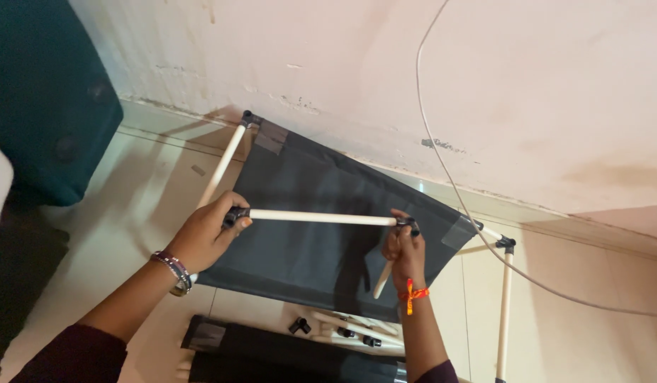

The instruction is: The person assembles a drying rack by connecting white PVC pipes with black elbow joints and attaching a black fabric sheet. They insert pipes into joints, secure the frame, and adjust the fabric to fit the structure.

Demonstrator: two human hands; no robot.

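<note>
Smooth cream rod, black plastic joints.

Both arms reach forward, left hand and right hand each closed in a grip.

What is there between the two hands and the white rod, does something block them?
Nothing visible does. The left hand already grips the black connector at one end of the white rod, and the right hand grips the other end, above the dark fabric panel.

No packages, labels, signs or screens show here (none anywhere).
</note>
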